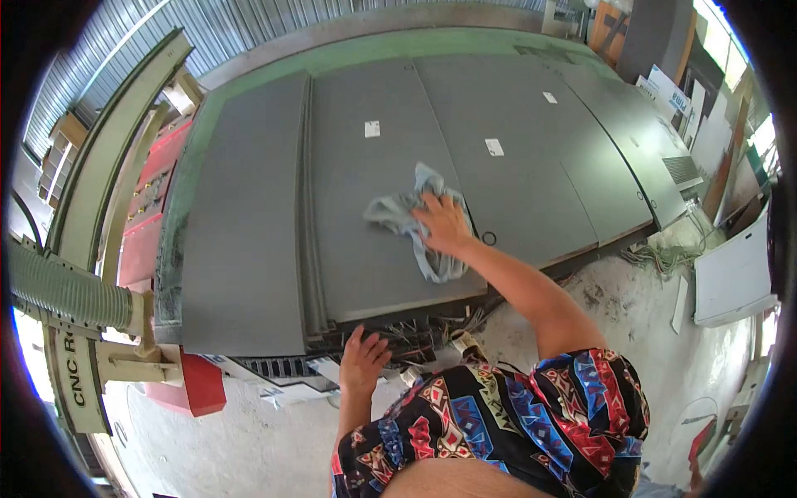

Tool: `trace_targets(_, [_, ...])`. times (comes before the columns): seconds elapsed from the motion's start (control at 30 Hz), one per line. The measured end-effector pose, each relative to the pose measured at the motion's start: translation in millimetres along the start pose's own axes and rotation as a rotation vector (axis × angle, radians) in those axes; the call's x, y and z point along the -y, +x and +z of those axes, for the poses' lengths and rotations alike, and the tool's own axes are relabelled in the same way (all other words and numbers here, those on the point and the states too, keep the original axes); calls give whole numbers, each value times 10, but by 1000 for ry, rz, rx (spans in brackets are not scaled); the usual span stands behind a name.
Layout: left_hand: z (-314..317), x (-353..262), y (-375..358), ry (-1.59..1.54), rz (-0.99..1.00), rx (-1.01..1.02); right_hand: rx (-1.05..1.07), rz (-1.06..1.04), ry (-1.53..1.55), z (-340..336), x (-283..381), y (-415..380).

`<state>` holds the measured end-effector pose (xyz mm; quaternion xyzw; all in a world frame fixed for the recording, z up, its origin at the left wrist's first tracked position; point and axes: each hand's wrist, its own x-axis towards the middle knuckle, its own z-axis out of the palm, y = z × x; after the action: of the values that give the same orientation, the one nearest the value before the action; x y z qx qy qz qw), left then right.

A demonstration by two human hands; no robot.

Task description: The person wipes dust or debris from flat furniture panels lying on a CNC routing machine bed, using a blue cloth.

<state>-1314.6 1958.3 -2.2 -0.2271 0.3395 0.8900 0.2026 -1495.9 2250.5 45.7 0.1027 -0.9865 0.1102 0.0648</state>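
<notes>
A crumpled light blue-grey cloth point(407, 217) lies on a dark grey panel point(378, 274) near the middle of the view. My right hand point(443, 222) presses down on the cloth, its fingers spread over the fabric. At the panel's front edge is my left hand point(364, 360), fingers apart and holding nothing. White labels point(372, 129) are stuck on the grey panels. A small black ring point(489, 238) sits to the right of my right hand.
A CNC machine frame point(83, 349) with a ribbed hose point(75, 286) stands at the left. Cables point(407, 336) hang below the panels' front edge. A white cabinet point(730, 274) is at the right, and boards point(664, 91) lean at the upper right.
</notes>
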Motion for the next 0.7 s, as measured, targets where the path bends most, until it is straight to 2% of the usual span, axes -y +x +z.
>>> trace_targets(0.13, [336,211,246,42,-52,117,-34,108,16,40,-396,409])
trace_targets(0.27, [636,420,375,-79,0,-70,-80,205,123,-9,-907,620])
trace_targets(0.37, [781,559,447,-120,25,-202,-132,194,168,76,-1079,600])
trace_targets(0.53, [853,714,676,-27,-2,-311,-176,129,245,59,-1134,406])
trace_targets(0.6, [847,697,758,-13,0,-416,-142,106,307,-46,-1148,297])
trace_targets(0.7, [1026,668,765,61,23,-555,-214,49,453,-69,-1269,113])
